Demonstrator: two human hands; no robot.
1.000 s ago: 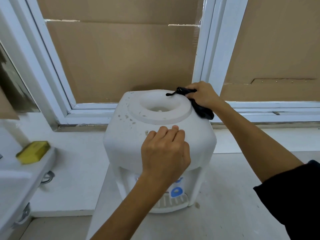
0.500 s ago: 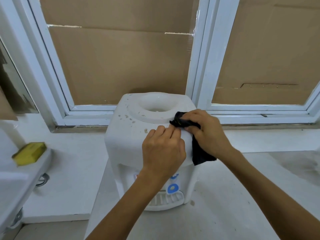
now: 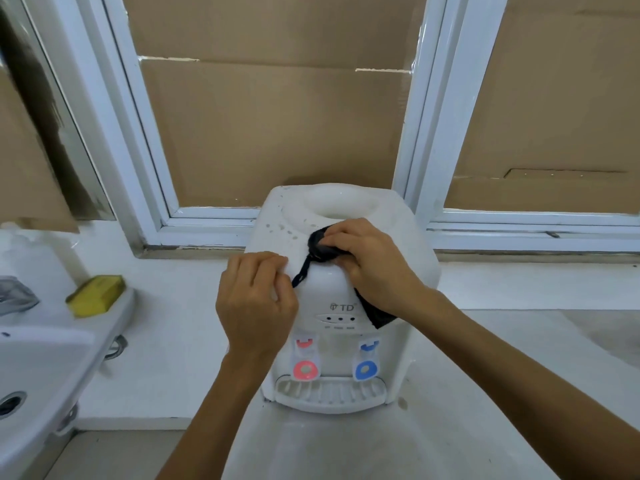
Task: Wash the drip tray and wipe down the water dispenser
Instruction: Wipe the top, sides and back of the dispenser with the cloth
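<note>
- Right hand (image 3: 374,268) grips a black cloth (image 3: 320,249) on the water dispenser (image 3: 332,292).
- Left hand (image 3: 254,301), fingers curled, rests beside it.
- Yellow sponge (image 3: 97,295) lies far left of it.

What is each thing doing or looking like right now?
Water dispenser: upright, no bottle on top, spots on its top left.
Black cloth: bunched, pressed on the dispenser's top.
Right hand: grips the cloth.
Left hand: rests on the dispenser's front left.
Drip tray: in place under the taps.
Yellow sponge: lying on the sink's edge.
</note>
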